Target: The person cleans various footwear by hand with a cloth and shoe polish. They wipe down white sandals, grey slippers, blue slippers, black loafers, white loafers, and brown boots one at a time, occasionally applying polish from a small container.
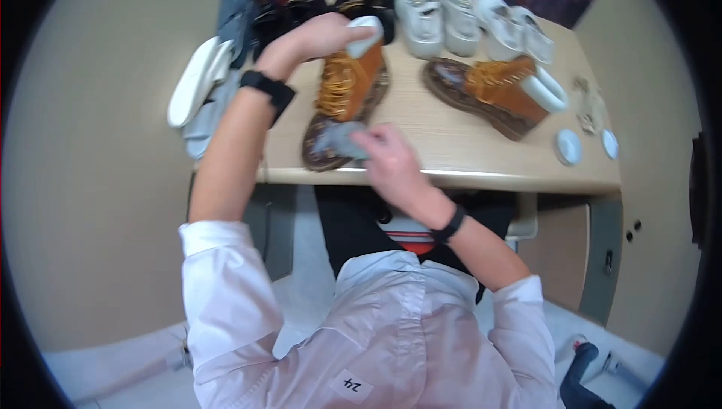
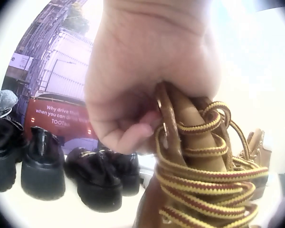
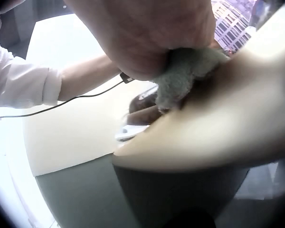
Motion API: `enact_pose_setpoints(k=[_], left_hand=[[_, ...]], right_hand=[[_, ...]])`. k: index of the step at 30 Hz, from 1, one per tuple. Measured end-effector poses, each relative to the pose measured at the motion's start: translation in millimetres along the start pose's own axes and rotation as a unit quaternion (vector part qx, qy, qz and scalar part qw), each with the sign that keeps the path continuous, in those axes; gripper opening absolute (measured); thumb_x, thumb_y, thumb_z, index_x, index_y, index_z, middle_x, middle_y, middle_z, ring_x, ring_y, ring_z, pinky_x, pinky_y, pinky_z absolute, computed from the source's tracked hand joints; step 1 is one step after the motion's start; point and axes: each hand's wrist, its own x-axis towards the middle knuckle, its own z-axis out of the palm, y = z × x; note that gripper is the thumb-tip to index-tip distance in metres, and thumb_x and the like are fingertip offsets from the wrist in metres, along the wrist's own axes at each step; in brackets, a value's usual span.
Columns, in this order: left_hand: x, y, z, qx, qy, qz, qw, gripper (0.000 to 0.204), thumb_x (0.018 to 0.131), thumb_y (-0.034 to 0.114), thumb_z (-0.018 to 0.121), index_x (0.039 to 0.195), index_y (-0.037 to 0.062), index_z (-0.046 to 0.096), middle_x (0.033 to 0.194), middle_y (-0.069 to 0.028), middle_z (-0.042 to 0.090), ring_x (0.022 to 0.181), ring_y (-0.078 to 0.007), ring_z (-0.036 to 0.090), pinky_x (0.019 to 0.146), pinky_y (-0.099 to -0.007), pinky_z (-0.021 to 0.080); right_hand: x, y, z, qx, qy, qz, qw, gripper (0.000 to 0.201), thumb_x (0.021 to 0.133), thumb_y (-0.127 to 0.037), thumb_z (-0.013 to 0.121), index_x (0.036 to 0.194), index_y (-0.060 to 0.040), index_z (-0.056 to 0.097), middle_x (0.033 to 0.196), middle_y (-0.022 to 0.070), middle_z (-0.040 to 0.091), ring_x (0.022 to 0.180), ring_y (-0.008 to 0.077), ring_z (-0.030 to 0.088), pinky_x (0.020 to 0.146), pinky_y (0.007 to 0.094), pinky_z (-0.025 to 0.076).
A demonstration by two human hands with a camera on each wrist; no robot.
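Observation:
A tan and dark brown lace-up boot [image 1: 353, 85] stands on the table, toe toward the person. The left hand [image 1: 325, 35] grips its upper edge at the collar; in the left wrist view that hand [image 2: 149, 80] curls round the collar above the yellow and brown laces [image 2: 204, 175]. With the right hand [image 1: 395, 168] a grey-green cloth [image 1: 347, 140] is pinched against the boot's toe. In the right wrist view the right hand [image 3: 147, 38] holds the cloth [image 3: 180, 78], its fingertips hidden.
The matching boot [image 1: 500, 93] lies to the right. White shoes [image 1: 459, 21] and black shoes [image 2: 42, 166] line the back. White and grey slippers [image 1: 197, 82] are at the left. Two small round lids [image 1: 568, 147] and beige straps [image 1: 588, 106] are at the right edge.

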Motion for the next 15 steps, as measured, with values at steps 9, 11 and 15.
enact_pose_setpoints(k=[9, 11, 15], left_hand=[[-26.3, 35.4, -13.5, 0.06, 0.027, -0.007, 0.998, 0.076, 0.088, 0.066, 0.079, 0.11, -0.0062, 0.079, 0.091, -0.0165, 0.078, 0.083, -0.0265, 0.075, 0.079, -0.0398, 0.058], [-27.7, 35.0, -17.8, 0.111, 0.059, 0.054, 0.991, 0.065, 0.084, 0.053, 0.087, 0.11, -0.0054, 0.079, 0.094, -0.0203, 0.079, 0.088, -0.0318, 0.079, 0.084, -0.0429, 0.061], [-28.5, 45.5, -30.1, 0.133, -0.006, 0.133, 0.982, 0.047, 0.087, 0.03, 0.089, 0.117, -0.003, 0.076, 0.099, -0.022, 0.078, 0.09, -0.0327, 0.077, 0.083, -0.0425, 0.059]], right_hand=[[2.0, 5.5, -3.7, -0.024, 0.037, 0.023, 0.999, 0.042, 0.089, 0.003, 0.066, 0.13, -0.0023, 0.07, 0.106, 0.0169, 0.061, 0.101, 0.0373, 0.067, 0.084, 0.0465, 0.06], [-11.7, 17.1, -51.2, 0.001, 0.055, 0.104, 0.993, 0.042, 0.088, 0.001, 0.073, 0.129, -0.0012, 0.073, 0.105, 0.0184, 0.063, 0.095, 0.0387, 0.068, 0.087, 0.0469, 0.058], [-42.5, 4.7, -118.5, 0.051, 0.034, 0.165, 0.984, 0.041, 0.092, -0.001, 0.073, 0.133, -0.0012, 0.075, 0.117, 0.0186, 0.069, 0.105, 0.0373, 0.071, 0.095, 0.0416, 0.058]])
